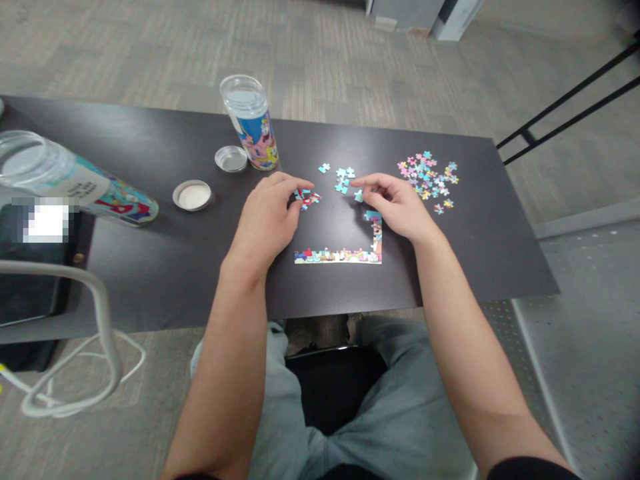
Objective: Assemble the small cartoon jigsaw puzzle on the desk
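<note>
My left hand point(270, 213) is over the table with index finger and thumb apart, beside a small cluster of red and blue puzzle pieces point(310, 198) that it partly covers. In my right hand point(395, 203), a teal puzzle piece point(359, 196) shows at the thumb tip, with the index finger stretched out above it. Several loose teal pieces point(343, 179) lie just left of that index finger. Nearer me, joined edge pieces point(340, 257) form an L, a bottom row with a short column rising at its right end.
A heap of mixed pieces point(427, 177) lies on the right of the dark table point(480, 253). Leftward stand a clear printed canister point(257, 133), a silver lid point(231, 159) and a white-lined lid point(193, 196). A second canister point(90, 183), a black device point(35, 267) and a white cable point(103, 313) are farther left.
</note>
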### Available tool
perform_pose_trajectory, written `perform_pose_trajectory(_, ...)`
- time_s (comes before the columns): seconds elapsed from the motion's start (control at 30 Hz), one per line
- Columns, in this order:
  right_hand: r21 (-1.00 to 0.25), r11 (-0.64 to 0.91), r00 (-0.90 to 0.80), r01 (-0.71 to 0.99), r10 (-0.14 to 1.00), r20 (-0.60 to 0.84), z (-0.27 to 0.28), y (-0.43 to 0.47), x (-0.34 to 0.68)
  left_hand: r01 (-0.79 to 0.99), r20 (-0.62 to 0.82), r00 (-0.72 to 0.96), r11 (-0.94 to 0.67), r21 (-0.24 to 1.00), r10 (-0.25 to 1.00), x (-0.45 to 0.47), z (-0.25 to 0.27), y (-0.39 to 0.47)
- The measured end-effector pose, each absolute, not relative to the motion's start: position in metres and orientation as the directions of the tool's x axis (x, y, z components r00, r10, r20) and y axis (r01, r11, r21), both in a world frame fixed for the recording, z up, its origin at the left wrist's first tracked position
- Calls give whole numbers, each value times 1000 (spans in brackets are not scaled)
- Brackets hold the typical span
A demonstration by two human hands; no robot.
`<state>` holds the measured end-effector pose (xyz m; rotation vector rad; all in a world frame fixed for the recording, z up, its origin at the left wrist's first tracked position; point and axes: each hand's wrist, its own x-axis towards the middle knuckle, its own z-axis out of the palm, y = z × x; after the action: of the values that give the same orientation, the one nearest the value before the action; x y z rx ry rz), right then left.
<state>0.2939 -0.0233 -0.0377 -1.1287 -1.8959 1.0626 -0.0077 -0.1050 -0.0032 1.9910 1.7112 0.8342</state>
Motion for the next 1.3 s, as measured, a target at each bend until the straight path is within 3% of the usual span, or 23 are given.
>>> perform_pose_trajectory(0.3,-896,289,-378,337,913,152,-42,-23,294,830,169,-21,-77,553,985,-10,-7,-107)
perform_pose_trajectory(0.67,-904,294,-388,312,908,161,-40,-25,292,796,137,74,-141,588,988,-9,-7,-104)
perform_pose_trajectory(1.3,-869,304,-380,390,913,149,-37,-27,293,830,110,-23,-42,556,994,-10,-5,-107)
